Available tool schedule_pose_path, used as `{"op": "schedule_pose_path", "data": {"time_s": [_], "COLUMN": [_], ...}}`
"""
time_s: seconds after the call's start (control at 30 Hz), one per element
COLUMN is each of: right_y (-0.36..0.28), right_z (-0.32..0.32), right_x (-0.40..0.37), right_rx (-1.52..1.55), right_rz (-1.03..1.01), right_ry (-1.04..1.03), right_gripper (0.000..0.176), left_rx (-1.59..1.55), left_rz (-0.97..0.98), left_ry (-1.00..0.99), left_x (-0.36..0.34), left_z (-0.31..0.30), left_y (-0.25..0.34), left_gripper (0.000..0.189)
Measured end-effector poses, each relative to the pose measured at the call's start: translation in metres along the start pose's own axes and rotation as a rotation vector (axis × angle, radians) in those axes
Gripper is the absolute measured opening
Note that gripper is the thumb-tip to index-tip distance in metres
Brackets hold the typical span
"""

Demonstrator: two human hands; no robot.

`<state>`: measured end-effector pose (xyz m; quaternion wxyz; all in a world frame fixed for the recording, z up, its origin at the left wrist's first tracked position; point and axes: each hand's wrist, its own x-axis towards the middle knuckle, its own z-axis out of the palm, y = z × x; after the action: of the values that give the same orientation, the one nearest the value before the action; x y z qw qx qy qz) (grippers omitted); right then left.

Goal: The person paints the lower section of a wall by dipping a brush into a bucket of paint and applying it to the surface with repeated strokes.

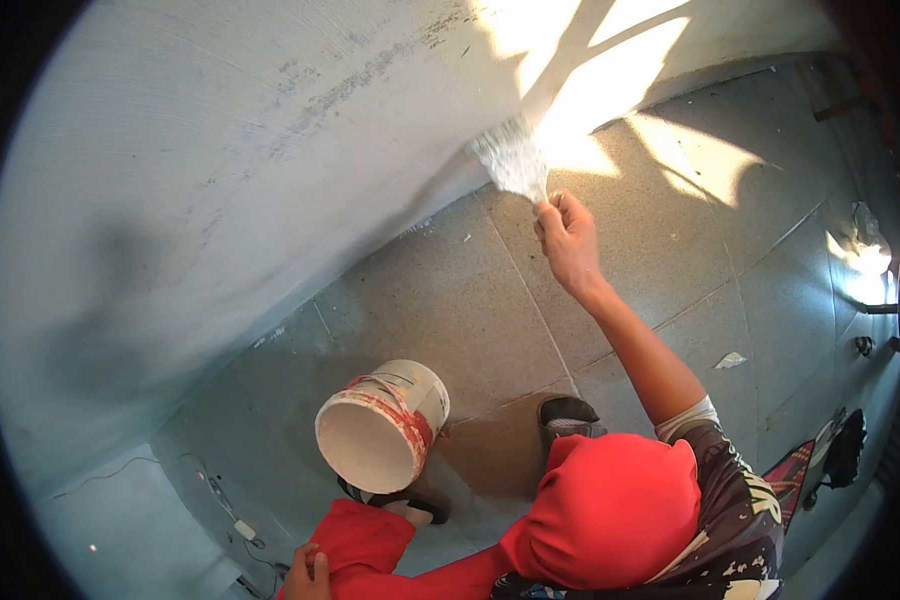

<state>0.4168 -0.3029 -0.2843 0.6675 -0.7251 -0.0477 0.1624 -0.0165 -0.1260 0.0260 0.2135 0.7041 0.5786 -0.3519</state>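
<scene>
My right hand (568, 240) grips the handle of a wide, white-coated paintbrush (515, 160), its fingers wrapped round it. The bristles fan out over the foot of the pale wall (300, 130), just above where it meets the floor. At the lower left edge, my left hand (312, 574) rests on the red cloth over my leg, fingers stretched out and holding nothing. A white bucket (430, 395) with red smears round its rim stands near my feet. Its mouth, pale inside, tilts toward the view.
Grey tiles (490, 300) cover the floor, with sunlight patches by the wall. A cable with a white adapter (244, 530) lies at the lower left. To the right are a pale scrap (730, 360), a dark bag-like item (846, 448) and a shiny, clear-looking object (870, 250).
</scene>
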Motion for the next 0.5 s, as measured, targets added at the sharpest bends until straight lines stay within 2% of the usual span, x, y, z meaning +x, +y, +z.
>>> {"op": "schedule_pose_path", "data": {"time_s": [0.07, 0.13, 0.27, 0.4, 0.5], "right_y": [0.025, 0.035, 0.043, 0.017, -0.026], "right_z": [0.003, 0.002, 0.001, 0.008, 0.007], "right_x": [0.0, -0.005, -0.002, 0.014, 0.015], "right_rx": [-0.074, -0.268, -0.405, -0.395, -0.326], "right_rz": [0.055, 0.259, 0.246, 0.305, 0.308], "right_ry": [0.024, 0.02, 0.008, -0.007, -0.03], "right_gripper": [0.025, 0.03, 0.031, 0.032, 0.032], "left_rx": [0.0, -0.002, 0.022, 0.059, 0.022], "left_rz": [0.021, 0.048, 0.041, 0.029, 0.026], "left_ry": [0.014, 0.028, 0.013, -0.002, 0.001], "left_x": [0.001, 0.002, 0.0, -0.003, -0.006], "left_z": [0.004, 0.003, 0.002, -0.001, -0.001], "left_y": [-0.011, -0.011, -0.013, -0.003, 0.002], "left_gripper": [0.054, 0.055, 0.057, 0.057, 0.057]}}
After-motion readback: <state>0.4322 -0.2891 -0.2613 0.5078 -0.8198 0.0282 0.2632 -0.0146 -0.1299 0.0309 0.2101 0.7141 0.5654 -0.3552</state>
